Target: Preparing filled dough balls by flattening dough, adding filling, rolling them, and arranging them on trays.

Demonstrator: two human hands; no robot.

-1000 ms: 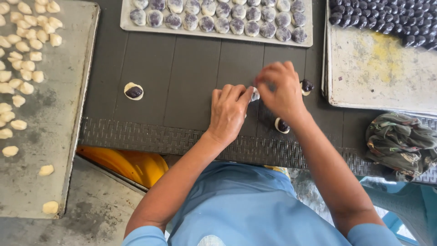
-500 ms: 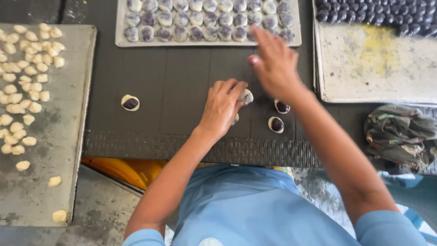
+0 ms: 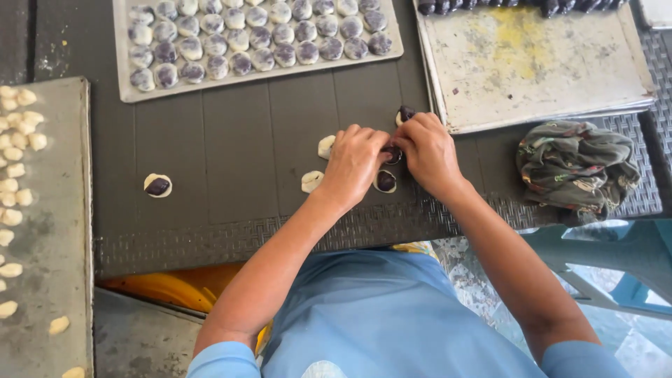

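While both hands pinch one filled dough pc (image 3: 393, 155) betw fingertips, left hand (image 3: 355, 162) + right hand (image 3: 425, 150) over dark mat (image 3: 238, 147). Tray of finished pcs (image 3: 260, 43) nearly full; approx 3 filled (image 3: 158, 185), 2 plain (image 3: 312, 180) left.

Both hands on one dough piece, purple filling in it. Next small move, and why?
Probably pinch the dough shut around the filling: both the left hand and right hand meet on the dough piece, its dark centre showing, while the tray of filled pieces holds closed ones.
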